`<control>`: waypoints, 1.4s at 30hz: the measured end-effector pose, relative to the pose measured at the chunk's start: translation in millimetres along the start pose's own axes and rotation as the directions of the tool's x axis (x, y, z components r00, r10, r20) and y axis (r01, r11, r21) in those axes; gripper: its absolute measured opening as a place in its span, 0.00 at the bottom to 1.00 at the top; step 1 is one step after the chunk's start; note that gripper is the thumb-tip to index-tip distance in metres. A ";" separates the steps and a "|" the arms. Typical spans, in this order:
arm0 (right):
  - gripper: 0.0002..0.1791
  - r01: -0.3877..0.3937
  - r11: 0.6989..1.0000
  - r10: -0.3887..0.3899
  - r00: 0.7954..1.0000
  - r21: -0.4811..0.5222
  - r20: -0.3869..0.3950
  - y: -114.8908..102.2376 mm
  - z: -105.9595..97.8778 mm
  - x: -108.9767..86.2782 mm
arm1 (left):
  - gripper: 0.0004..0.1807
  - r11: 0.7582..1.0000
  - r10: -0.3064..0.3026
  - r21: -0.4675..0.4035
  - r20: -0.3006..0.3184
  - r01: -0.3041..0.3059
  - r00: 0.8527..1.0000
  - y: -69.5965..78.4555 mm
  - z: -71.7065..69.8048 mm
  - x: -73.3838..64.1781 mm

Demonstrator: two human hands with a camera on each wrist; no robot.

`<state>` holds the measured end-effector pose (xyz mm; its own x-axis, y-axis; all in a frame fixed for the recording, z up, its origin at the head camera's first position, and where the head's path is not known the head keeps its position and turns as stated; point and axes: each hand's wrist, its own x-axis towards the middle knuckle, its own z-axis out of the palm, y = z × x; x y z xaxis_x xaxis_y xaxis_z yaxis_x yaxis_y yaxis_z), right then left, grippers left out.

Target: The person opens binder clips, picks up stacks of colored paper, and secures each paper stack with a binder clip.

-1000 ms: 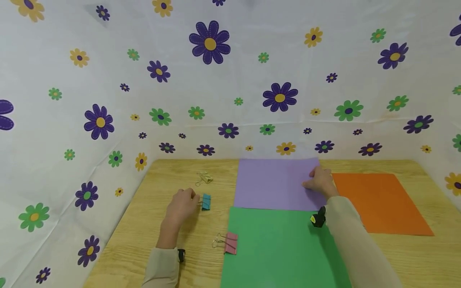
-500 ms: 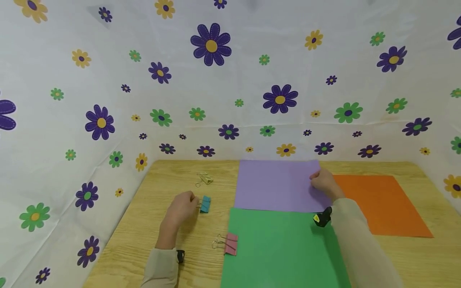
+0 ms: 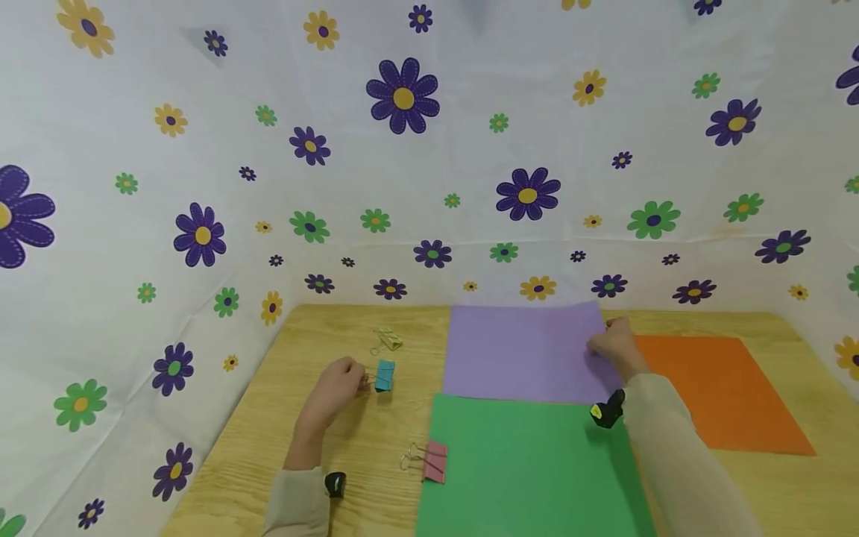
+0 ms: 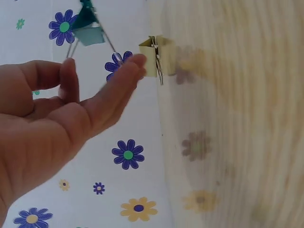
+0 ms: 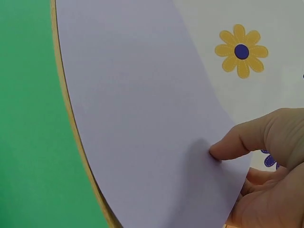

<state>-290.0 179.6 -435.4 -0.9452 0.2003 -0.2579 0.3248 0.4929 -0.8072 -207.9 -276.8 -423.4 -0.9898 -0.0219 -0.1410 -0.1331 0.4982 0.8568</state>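
Clips point(image 3: 385, 376), three; paper sheets point(image 3: 523, 352), three

The head camera looks forward and down over the counter point(image 3: 376, 485) toward the cloth point(image 3: 463, 160). The left wrist camera closely faces the left grip point(image 4: 61, 114), sharing the blue clip point(image 3: 385, 375) with the head view; the right closely faces the right grip point(image 5: 289, 149), sharing the purple sheet point(image 3: 510, 354).

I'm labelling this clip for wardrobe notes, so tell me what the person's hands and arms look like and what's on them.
The left hand and right hand wear no gloves. The left sleeve and right sleeve are plain pale beige. Small black devices show at the left wrist and right wrist, the latter marked yellow.
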 end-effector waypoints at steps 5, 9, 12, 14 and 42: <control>0.22 -0.004 0.999 0.004 1.000 -0.049 -0.004 5.6 -1.5 2.6 | 0.12 0.945 -0.029 -0.325 0.025 0.035 0.999 2.1 -2.4 1.8; 0.24 -0.018 0.999 0.019 1.000 -0.040 0.022 4.8 -2.9 2.5 | 0.12 0.847 -0.041 -0.529 0.048 0.060 0.998 4.2 -3.6 3.6; 0.30 -0.019 0.999 0.021 0.999 -0.049 0.044 1.9 -4.1 1.6 | 0.12 0.729 -0.037 -0.679 0.095 0.092 0.995 6.0 -5.6 3.7; 0.32 -0.005 0.999 0.008 0.998 -0.052 0.056 0.0 -4.9 0.7 | 0.12 0.633 -0.024 -0.764 0.140 0.123 0.990 6.8 -7.7 3.7; 0.17 0.413 0.901 -0.430 0.891 -0.134 -0.147 10.5 -9.8 -7.4 | 0.12 0.089 -0.023 -0.974 0.207 0.209 0.978 4.5 -19.4 0.6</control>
<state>-279.2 191.6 -436.8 -0.9765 0.0905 0.1956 -0.0933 0.6406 -0.7622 -210.0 -291.3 -410.0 -0.9542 0.1469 -0.2606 -0.2686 -0.8044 0.5299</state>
